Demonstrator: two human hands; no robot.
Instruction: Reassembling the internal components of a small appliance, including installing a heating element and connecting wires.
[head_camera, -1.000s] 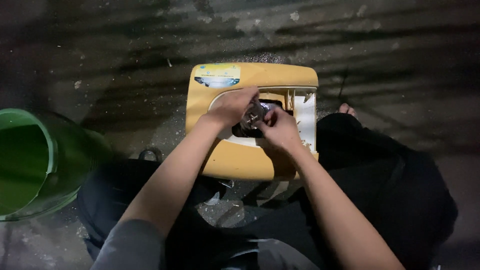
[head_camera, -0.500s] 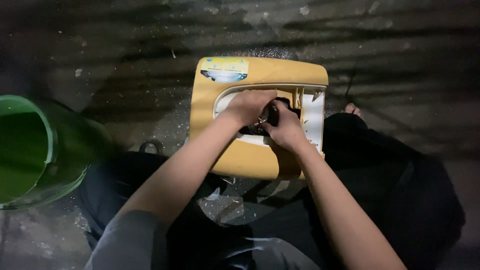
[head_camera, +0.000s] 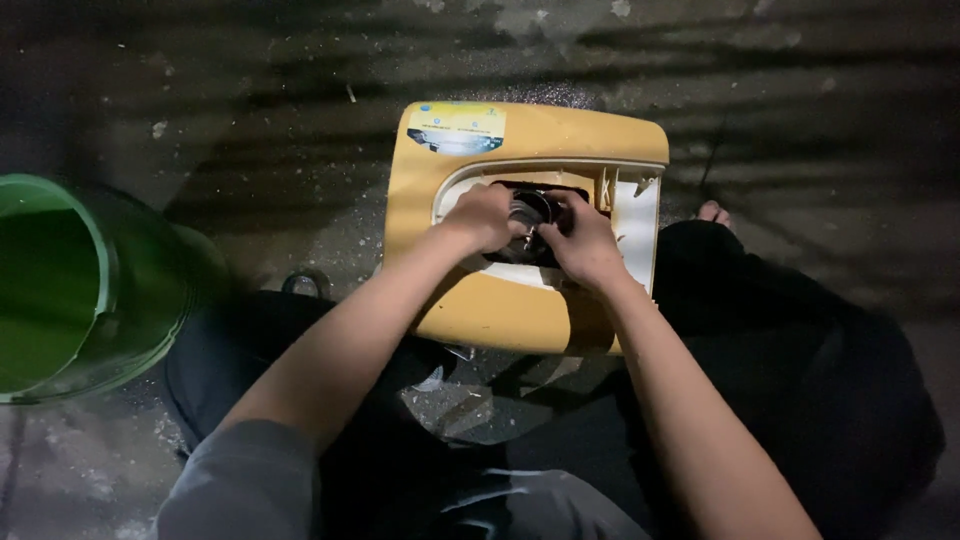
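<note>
— Grey sleeve nearest the camera, then bare forearms: where do both hands meet?
— On a small dark round part (head_camera: 530, 212) in the opening of the yellow plastic housing (head_camera: 520, 305) lying on the floor. Left hand (head_camera: 484, 216) and right hand (head_camera: 583, 240) each keep a grip clamped on it.
— Step in hand?
— Apparently working that part in its seat; next calls for steady two-handed control. Green bucket (head_camera: 95, 290) stands well apart, left.

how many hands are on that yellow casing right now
2. The left hand and the right hand meet at the dark opening of the yellow casing, both around a small dark round part. No other hands show.
</note>
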